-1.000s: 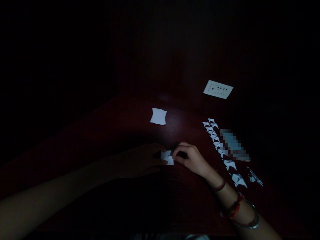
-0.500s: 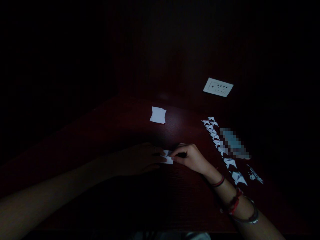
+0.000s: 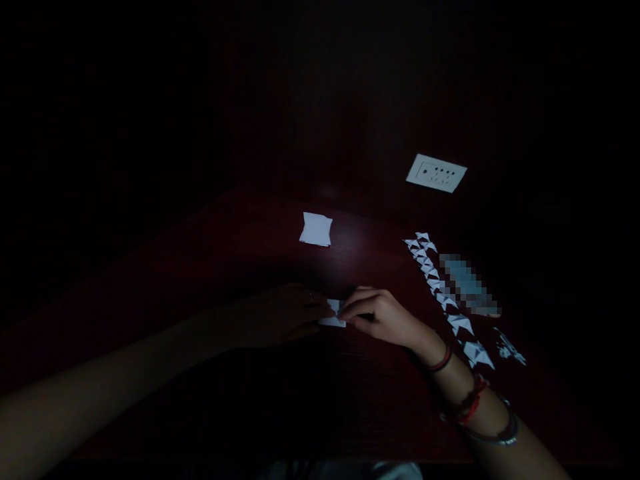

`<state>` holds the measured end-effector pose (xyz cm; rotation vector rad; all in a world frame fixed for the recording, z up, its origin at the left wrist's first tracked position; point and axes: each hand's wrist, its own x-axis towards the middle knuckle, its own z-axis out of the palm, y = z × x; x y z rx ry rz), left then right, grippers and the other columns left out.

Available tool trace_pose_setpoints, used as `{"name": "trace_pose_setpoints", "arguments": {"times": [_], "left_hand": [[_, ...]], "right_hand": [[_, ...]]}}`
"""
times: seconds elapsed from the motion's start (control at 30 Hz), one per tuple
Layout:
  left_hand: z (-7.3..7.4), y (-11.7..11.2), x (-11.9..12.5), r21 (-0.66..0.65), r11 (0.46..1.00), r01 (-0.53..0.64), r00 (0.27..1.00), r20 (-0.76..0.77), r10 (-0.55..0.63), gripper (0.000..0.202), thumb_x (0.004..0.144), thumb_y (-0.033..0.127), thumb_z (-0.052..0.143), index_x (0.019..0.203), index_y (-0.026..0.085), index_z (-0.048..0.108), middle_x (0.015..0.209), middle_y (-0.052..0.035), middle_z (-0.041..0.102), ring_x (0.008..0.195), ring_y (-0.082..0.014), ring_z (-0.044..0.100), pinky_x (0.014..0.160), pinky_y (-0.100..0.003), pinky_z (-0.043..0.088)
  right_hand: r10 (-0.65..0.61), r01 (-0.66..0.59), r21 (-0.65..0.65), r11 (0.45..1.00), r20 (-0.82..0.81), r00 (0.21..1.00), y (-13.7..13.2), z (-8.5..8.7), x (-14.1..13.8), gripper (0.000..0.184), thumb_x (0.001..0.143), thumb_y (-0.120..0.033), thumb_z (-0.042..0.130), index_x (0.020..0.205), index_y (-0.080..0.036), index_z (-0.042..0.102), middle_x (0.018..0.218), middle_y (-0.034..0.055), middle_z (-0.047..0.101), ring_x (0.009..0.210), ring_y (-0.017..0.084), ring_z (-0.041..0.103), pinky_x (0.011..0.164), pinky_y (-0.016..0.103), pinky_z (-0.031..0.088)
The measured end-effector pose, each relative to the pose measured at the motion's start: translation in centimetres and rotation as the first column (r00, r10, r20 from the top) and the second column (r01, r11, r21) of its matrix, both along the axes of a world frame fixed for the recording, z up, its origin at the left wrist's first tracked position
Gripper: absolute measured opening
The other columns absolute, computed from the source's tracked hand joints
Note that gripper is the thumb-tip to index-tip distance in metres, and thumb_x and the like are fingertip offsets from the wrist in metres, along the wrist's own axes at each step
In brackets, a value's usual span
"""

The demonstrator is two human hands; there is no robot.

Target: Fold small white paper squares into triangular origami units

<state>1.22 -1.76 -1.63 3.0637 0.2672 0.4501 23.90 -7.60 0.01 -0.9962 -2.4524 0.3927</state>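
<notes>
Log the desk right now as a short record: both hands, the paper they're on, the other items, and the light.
Left hand: in shadow, fingers on the small paper's left side
Right hand: fingertips at the small paper's right side; grip unclear
Small paper: white, partly covered by fingers
Paper stack: white squares, beyond the hands
Folded pieces: white, lined up right of the right hand
Blue item: right of the folded pieces, pixelated
Wall socket: white, behind
Light: dim

white socket plate (image 3: 437, 173): on dark wall (image 3: 350, 127) | pixelated bluish object (image 3: 469, 283): on dark red tabletop (image 3: 370, 260)
</notes>
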Motion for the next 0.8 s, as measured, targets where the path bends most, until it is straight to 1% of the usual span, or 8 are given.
{"name": "trace_pose_setpoints", "arguments": {"times": [0.2, 0.37, 0.53, 0.7, 0.8], "left_hand": [[-0.12, 0.16, 0.17, -0.011, 1.0, 0.006, 1.0, 0.023, -0.006, 0.03, 0.089, 0.027, 0.042, 0.117, 0.021, 0.049, 0.117, -0.0057, 0.053, 0.105, -0.0197, 0.049, 0.088, -0.032, 0.036], [-0.5, 0.16, 0.32, -0.001, 1.0, 0.022, 0.997, 0.07, -0.022, 0.028, 0.088, 0.027, 0.044, 0.115, 0.021, 0.051, 0.113, -0.0054, 0.055, 0.102, -0.0196, 0.05, 0.088, -0.032, 0.037], [-0.39, -0.2, 0.42, -0.018, 0.999, -0.036, 0.998, 0.041, 0.037, 0.027, 0.088, 0.027, 0.046, 0.113, 0.021, 0.051, 0.115, -0.0046, 0.054, 0.101, -0.0198, 0.05, 0.087, -0.033, 0.037], [-0.45, -0.22, 0.49, -0.023, 0.999, -0.029, 0.999, 0.031, 0.03, 0.028, 0.087, 0.027, 0.047, 0.114, 0.023, 0.049, 0.114, -0.0045, 0.054, 0.097, -0.02, 0.052, 0.083, -0.033, 0.038], [-0.67, -0.07, 0.46, -0.009, 1.0, -0.024, 0.999, 0.047, 0.024, 0.03, 0.087, 0.029, 0.046, 0.116, 0.021, 0.048, 0.114, -0.0056, 0.054, 0.099, -0.0201, 0.051, 0.085, -0.032, 0.037]], "right_hand": [[0.006, -0.007, 0.023, 1.0, 0.03, 1.0, 0.01, 0.14, 0.08, 0.02, 0.077, -0.008, 0.051, 0.087, -0.017, 0.066, 0.087, 0.0035, 0.065, 0.083, 0.014, 0.056, 0.08, 0.03, 0.043], [0.021, -0.021, -0.009, 1.0, 0.042, 0.999, 0.01, 0.33, 0.18, 0.021, 0.077, -0.006, 0.049, 0.086, -0.017, 0.066, 0.09, 0.0038, 0.064, 0.084, 0.013, 0.056, 0.079, 0.029, 0.045], [0.031, -0.03, -0.048, 0.998, 0.026, 0.999, 0.02, 0.52, 0.23, 0.023, 0.074, -0.004, 0.048, 0.084, -0.016, 0.065, 0.09, 0.003, 0.065, 0.085, 0.013, 0.057, 0.08, 0.028, 0.045], [0.002, -0.001, -0.032, 0.999, 0.048, 0.999, -0.03, 0.54, 0.07, 0.024, 0.071, -0.002, 0.048, 0.081, -0.016, 0.065, 0.087, 0.003, 0.065, 0.084, 0.013, 0.057, 0.079, 0.028, 0.045], [-0.004, 0.005, -0.014, 1.0, 0.06, 0.998, -0.07, 0.57, 0.02, 0.024, 0.071, -0.001, 0.048, 0.081, -0.016, 0.064, 0.087, 0.0033, 0.064, 0.084, 0.014, 0.057, 0.079, 0.028, 0.045]]}}
